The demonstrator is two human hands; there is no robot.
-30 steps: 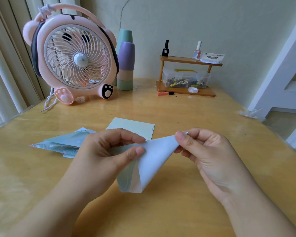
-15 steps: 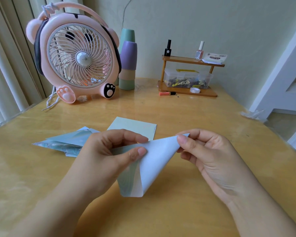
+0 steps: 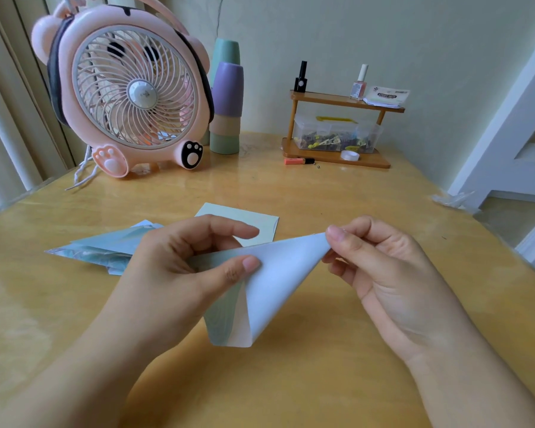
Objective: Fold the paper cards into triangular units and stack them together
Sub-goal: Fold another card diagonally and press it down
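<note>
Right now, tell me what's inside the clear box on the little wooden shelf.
The clear box holds a jumble of small dark and yellow pieces, too small to identify. Its back is hidden.

fan (image 3: 136, 94) behind folded units (image 3: 99, 247) — shelf (image 3: 337, 131) right

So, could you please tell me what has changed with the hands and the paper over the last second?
Very little. The right hand still pinches the card's upper corner, the left hand still pinches its other side, and the fold hangs just as open. Nothing was let go or newly taken. The folded units and flat card lie unmoved on the table.
</note>
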